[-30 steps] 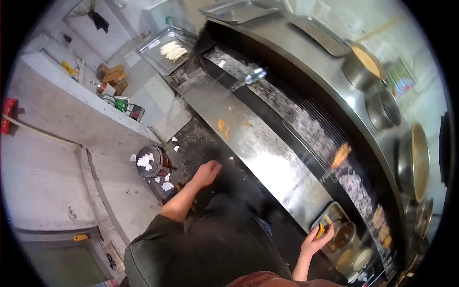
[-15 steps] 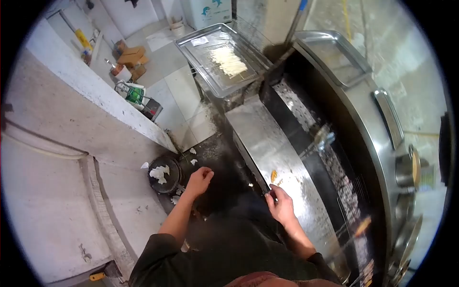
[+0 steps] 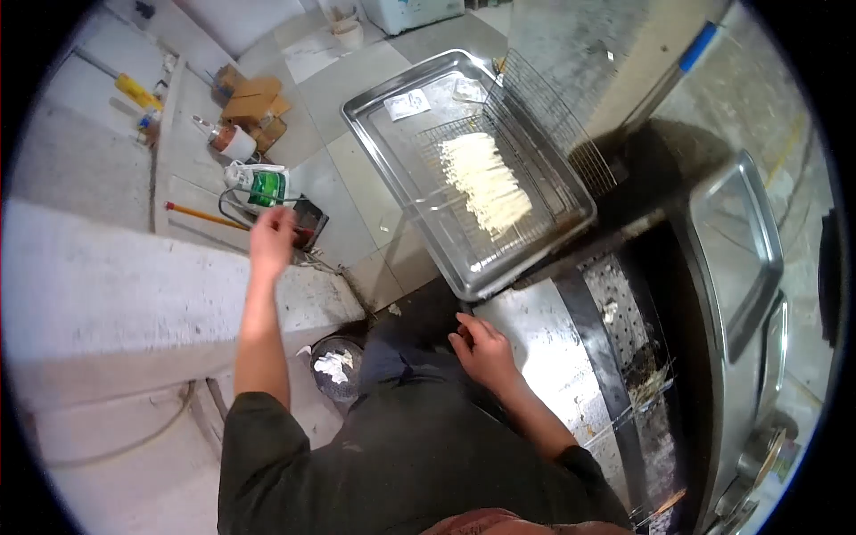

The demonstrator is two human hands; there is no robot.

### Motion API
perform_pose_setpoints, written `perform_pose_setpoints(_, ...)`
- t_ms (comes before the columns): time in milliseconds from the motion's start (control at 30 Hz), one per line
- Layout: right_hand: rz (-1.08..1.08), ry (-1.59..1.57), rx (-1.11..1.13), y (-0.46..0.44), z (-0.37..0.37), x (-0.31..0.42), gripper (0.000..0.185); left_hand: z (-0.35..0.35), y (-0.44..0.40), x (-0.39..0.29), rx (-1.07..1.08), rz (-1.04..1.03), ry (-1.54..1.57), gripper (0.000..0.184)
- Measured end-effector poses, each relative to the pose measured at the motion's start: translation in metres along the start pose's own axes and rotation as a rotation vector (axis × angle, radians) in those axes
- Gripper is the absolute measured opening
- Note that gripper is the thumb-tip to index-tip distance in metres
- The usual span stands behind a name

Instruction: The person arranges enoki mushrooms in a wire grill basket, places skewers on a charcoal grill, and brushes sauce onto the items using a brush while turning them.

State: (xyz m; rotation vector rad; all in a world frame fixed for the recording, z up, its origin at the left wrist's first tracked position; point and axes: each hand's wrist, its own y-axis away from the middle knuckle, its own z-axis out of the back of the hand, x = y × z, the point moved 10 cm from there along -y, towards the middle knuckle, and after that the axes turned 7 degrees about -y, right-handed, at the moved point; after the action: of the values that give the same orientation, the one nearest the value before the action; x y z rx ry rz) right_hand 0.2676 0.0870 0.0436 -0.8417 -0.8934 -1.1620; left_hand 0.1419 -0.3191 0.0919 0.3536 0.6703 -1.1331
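So we've swung round toward the other end of the grill. A second ago our right hand [image 3: 486, 352] had a small orange-yellow piece in it; now it's just off the near corner of the big rectangular stainless-steel tray [image 3: 401, 153], and we can't spot anything in it. Its fingers are loosely bent, thumb and fingertips apart.

Our left hand [image 3: 270, 242] has come up too, over the end of the low white-painted wall [image 3: 134, 276], near a green-and-white package [image 3: 267, 187] and a black scoop-like pan [image 3: 312, 218]. Those fingers are curled, but we can't tell if they're pinching anything.

The pale cream, thin-stranded skewered food [image 3: 486, 183] is lying on a wire grid inside the tray, neither hand on it. Upshot: our right hand is now nearer that tray than the food over the coals. Down at the lower right, a slim orange piece [image 3: 670, 501] sits by the grill, well apart from both hands.
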Motion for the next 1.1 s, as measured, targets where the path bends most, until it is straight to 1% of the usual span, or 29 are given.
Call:
perform_pose_setpoints(33, 0.012, 0.012, 0.002, -0.023, -0.014, -0.003, 0.035, 0.009, -0.040, 0.025, 0.001, 0.006, 0.006, 0.027)
perform_pose_setpoints(67, 0.021, 0.026, -0.001, -0.048, -0.027, -0.006, 0.036, 0.022, -0.080, 0.048, -0.050, -0.021, -0.134, 0.029)
perform_pose_setpoints(100, 0.058, 0.220, 0.094, -0.080, -0.043, 0.004, 0.037, 0.034, -0.109, 0.050, -0.056, -0.014, -0.240, 0.032)
perform_pose_setpoints(133, 0.050, 0.242, 0.087, -0.105, -0.052, 0.004, 0.037, 0.041, -0.145, 0.071, -0.044, -0.004, -0.297, 0.031)
perform_pose_setpoints(167, 0.043, 0.269, 0.073, -0.130, -0.062, 0.003, 0.037, 0.042, -0.187, 0.112, -0.009, 0.002, -0.219, 0.031)
perform_pose_setpoints(200, 0.028, 0.297, 0.057, -0.152, -0.072, 0.003, 0.037, 0.045, -0.224, 0.135, 0.008, -0.009, -0.232, 0.031)
perform_pose_setpoints(233, -0.062, 0.343, 0.038, -0.173, -0.077, 0.002, 0.037, 0.043, -0.263, 0.170, 0.070, 0.069, -0.282, 0.032)
perform_pose_setpoints(267, -0.148, 0.360, -0.004, -0.189, -0.084, -0.008, 0.038, 0.041, -0.298, 0.193, 0.070, 0.016, -0.345, 0.034)
perform_pose_setpoints(300, -0.241, 0.242, -0.082, -0.198, -0.089, -0.028, 0.039, 0.033, -0.326, 0.222, 0.126, 0.081, -0.364, 0.036)
perform_pose_setpoints(367, -0.358, 0.355, -0.071, -0.246, -0.091, 0.002, 0.039, 0.010, -0.372, 0.294, 0.245, 0.068, -0.456, 0.036)
perform_pose_setpoints(400, -0.440, 0.405, -0.098, -0.252, -0.095, -0.007, 0.038, -0.002, -0.381, 0.310, 0.309, 0.061, -0.527, 0.036)
perform_pose_setpoints(433, -0.466, 0.439, -0.126, -0.265, -0.094, -0.001, 0.037, -0.013, -0.386, 0.313, 0.367, 0.052, -0.593, 0.036)
perform_pose_setpoints(500, -0.525, 0.452, -0.207, -0.286, -0.087, 0.010, 0.038, -0.033, -0.387, 0.292, 0.499, 0.069, -0.570, 0.034)
perform_pose_setpoints(567, -0.616, 0.424, -0.325, -0.288, -0.081, 0.005, 0.037, -0.062, -0.396, 0.343, 0.627, 0.132, -0.468, 0.034)
perform_pose_setpoints(667, -0.622, 0.347, -0.470, -0.314, -0.075, 0.003, 0.036, -0.072, -0.413, 0.317, 0.741, 0.166, -0.492, 0.034)
perform_pose_setpoints(700, -0.580, 0.310, -0.524, -0.332, -0.076, 0.003, 0.033, -0.070, -0.429, 0.317, 0.712, 0.126, -0.491, 0.034)
perform_pose_setpoints(733, -0.671, 0.071, -0.596, -0.354, -0.078, -0.004, 0.032, -0.070, -0.445, 0.317, 0.690, 0.080, -0.493, 0.034)
perform_pose_setpoints(767, -0.772, -0.176, -0.662, -0.380, -0.085, -0.003, 0.031, -0.062, -0.461, 0.303, 0.676, 0.069, -0.519, 0.034)
perform_pose_setpoints(800, -0.645, -0.148, -0.611, -0.409, -0.090, -0.005, 0.028, -0.053, -0.476, 0.275, 0.671, 0.054, -0.546, 0.034)
perform_pose_setpoints(833, -0.517, -0.124, -0.562, -0.449, -0.090, 0.010, 0.025, -0.052, -0.494, 0.259, 0.666, 0.037, -0.562, 0.035)
perform_pose_setpoints(867, -0.371, -0.205, -0.477, -0.491, -0.093, 0.037, 0.026, -0.056, -0.512, 0.298, 0.703, 0.189, -0.483, 0.035)
perform_pose_setpoints(900, -0.266, -0.304, -0.288, -0.545, -0.092, 0.083, 0.025, -0.056, -0.525, 0.284, 0.760, 0.265, -0.494, 0.034)
perform_pose_setpoints(933, 0.002, -0.309, -0.194, -0.590, -0.091, 0.131, 0.028, -0.063, -0.549, 0.295, 0.751, 0.231, -0.489, 0.033)
perform_pose_setpoints(967, 0.249, -0.302, -0.044, -0.629, -0.096, 0.179, 0.031, -0.072, -0.574, 0.309, 0.749, 0.195, -0.484, 0.032)
perform_pose_setpoints(1000, 0.469, -0.338, 0.031, -0.663, -0.097, 0.222, 0.031, -0.085, -0.601, 0.324, 0.802, 0.197, -0.505, 0.030)
perform_pose_setpoints(1067, 0.686, -0.413, 0.077, -0.723, -0.108, 0.268, 0.029, -0.108, -0.652, 0.321, 0.845, 0.255, -0.435, 0.030)
perform_pose_setpoints(1100, 0.747, -0.435, 0.103, -0.753, -0.114, 0.280, 0.025, -0.115, -0.685, 0.287, 0.850, 0.133, -0.465, 0.030)
